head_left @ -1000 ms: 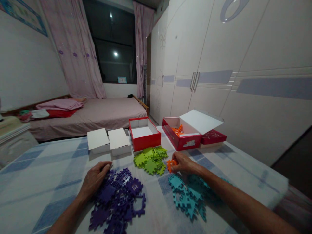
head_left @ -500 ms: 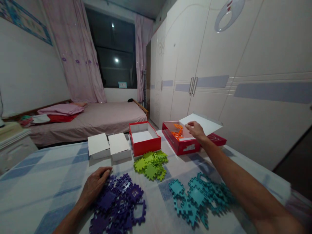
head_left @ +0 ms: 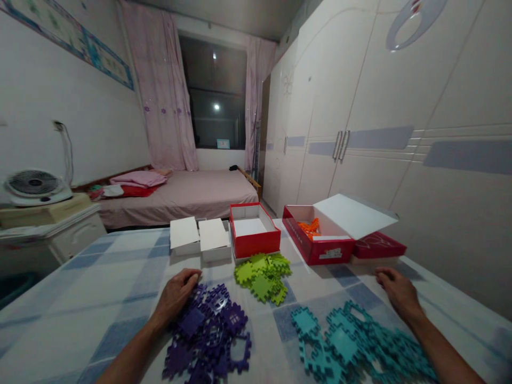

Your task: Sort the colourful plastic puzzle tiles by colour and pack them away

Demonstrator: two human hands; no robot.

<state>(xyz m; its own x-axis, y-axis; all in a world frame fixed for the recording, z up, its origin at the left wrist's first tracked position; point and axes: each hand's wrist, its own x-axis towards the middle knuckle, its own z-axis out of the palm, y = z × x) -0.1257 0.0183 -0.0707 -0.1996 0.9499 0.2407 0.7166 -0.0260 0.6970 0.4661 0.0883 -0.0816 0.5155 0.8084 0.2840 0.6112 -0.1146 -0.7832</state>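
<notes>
My left hand (head_left: 177, 294) rests on the tablecloth with its fingers curled, at the edge of a heap of dark purple interlocking plastic tiles (head_left: 192, 322). Nothing shows in it. Over the right side of the table is my right hand (head_left: 399, 292), fingers bent in and no piece visible in them. It is apart from the red box (head_left: 330, 253), whose white-lined lid (head_left: 352, 213) stands raised. Orange tiles (head_left: 310, 228) lie inside that box. Teal tiles (head_left: 344, 344) are heaped below my right hand, and lime-green tiles (head_left: 262, 287) lie mid-table.
A smaller red-rimmed box (head_left: 256, 244) with a white inside stands behind the green tiles. Two white boxes (head_left: 184, 234) sit to its left. A dark red box (head_left: 380, 246) lies beneath the raised lid. Beyond the table are a bed (head_left: 200, 189) and a wardrobe (head_left: 320, 133).
My right hand has left the red box and come back towards me and to the right. The orange tiles lie lower in the box. My left hand stays by the purple tiles; the view has turned left.
</notes>
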